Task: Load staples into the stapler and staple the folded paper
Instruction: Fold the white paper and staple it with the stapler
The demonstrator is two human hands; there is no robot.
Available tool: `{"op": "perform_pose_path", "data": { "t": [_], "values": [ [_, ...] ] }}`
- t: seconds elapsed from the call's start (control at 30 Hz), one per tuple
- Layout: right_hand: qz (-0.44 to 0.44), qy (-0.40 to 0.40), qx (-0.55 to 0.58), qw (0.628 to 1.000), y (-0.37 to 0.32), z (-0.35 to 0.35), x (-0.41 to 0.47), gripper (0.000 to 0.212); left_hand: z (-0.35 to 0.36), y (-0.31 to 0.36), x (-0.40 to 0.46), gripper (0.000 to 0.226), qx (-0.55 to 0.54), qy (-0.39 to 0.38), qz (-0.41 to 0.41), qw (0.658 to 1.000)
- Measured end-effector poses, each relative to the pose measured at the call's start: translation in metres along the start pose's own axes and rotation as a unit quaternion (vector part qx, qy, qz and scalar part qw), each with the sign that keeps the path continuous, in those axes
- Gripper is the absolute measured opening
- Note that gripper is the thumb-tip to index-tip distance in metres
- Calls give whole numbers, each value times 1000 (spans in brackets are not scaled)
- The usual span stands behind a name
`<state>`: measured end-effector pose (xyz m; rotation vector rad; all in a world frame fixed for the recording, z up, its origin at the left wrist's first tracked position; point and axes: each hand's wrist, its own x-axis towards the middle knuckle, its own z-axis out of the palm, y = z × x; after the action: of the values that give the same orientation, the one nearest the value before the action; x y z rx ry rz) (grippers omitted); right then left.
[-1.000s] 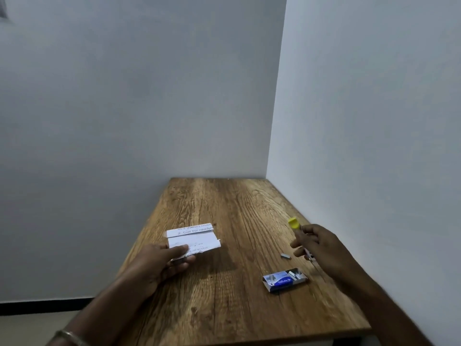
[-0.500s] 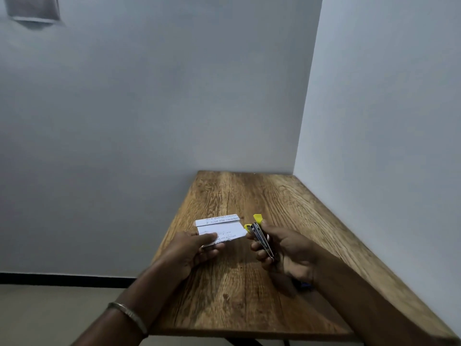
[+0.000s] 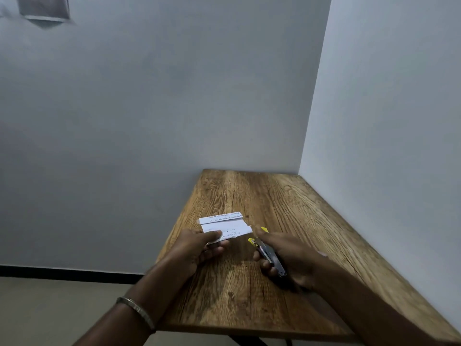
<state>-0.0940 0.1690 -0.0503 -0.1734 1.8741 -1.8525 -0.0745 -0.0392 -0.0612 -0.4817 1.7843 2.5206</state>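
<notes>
A: Head view, and the folded paper (image 3: 225, 227) is pinched at its near left corner by the left hand (image 3: 199, 248), thumb on top, fingers curled beneath.

B: A tight grip there. The sheet is held low over the wooden surface (image 3: 274, 196), printed lines visible on its upper flap; whether its far edge rests on the wood cannot be told.

A: Over on the other side, the stapler (image 3: 269, 254) is wrapped by the right hand (image 3: 291, 260), fingers closed around its metal body.

B: Yellow tips are seen at its front end, pointed toward the paper's right edge. The nose is just beside that edge, a small gap showing between them.

A: The stapler is angled, front end up and left, rear end down toward the wrist.

B: Whether its mouth is parted cannot be told from here; the thumb covers part of it.

A: A metal bangle (image 3: 136, 310) is worn on the left wrist.

B: Both hands are placed near the middle of the surface, which is set into a corner of grey walls (image 3: 149, 108).
</notes>
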Motion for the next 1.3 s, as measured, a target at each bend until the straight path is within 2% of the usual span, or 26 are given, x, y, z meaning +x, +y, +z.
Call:
{"op": "perform_pose_path", "data": {
  "t": [0.13,0.27,0.53,0.77,0.9,1.07,1.3],
  "values": [
    [27,30,0,999,-3,5,9,52,0,-1,1,8,1,5,-5,1000],
    [17,26,-20,999,-5,7,20,41,1,-2,1,6,1,3,4,1000],
    [29,24,11,999,-6,12,32,38,0,-3,-3,3,-1,-6,21,1000],
    [40,36,44,998,-9,14,33,31,-1,-4,-1,20,3,-13,20,1000],
    [33,46,47,997,-7,14,38,37,-2,-5,0,24,6,-17,20,1000],
    [32,59,69,995,-5,14,44,28,-2,-5,-1,21,4,-28,25,999],
    [27,73,78,994,-1,14,51,28,-2,-5,-1,18,8,-32,23,999]
  ]
}}
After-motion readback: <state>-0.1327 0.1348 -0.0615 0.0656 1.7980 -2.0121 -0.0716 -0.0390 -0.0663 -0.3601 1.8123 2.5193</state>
